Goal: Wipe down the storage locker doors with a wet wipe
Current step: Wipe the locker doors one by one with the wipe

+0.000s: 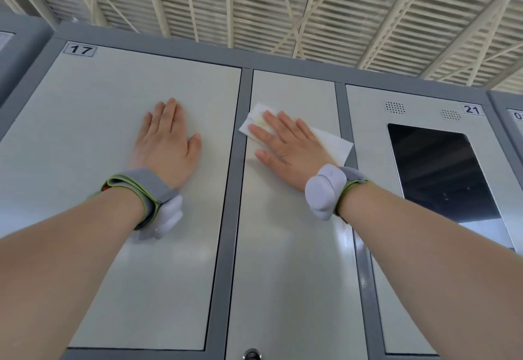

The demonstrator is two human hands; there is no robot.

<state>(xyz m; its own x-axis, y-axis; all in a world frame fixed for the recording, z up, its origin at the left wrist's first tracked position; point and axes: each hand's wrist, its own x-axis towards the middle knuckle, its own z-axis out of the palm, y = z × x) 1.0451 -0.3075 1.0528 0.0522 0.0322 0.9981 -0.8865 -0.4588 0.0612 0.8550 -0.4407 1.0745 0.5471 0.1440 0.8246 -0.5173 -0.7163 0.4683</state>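
Two grips are up on the locker front. L grip (167,144) lies flat on door 17 (99,133), fingers straight & close together, thumb out to the side, holding nothing. R grip (285,147) is spread wide w/ straight fingers, palm pressing the wipe (335,144) flat on the mid door (288,260); no finger curls round it. The white wipe shows past the fingertips up-left of R grip & past the palm heel to its right, where a corner reaches the grey frame. Its left corner laps onto the grey post (230,204) btwn the 2 grips. Right of R grip: door 21 (368,138) w/ a dark screen (441,172). Well below R grip, at btm edge, a round lock (251,355).
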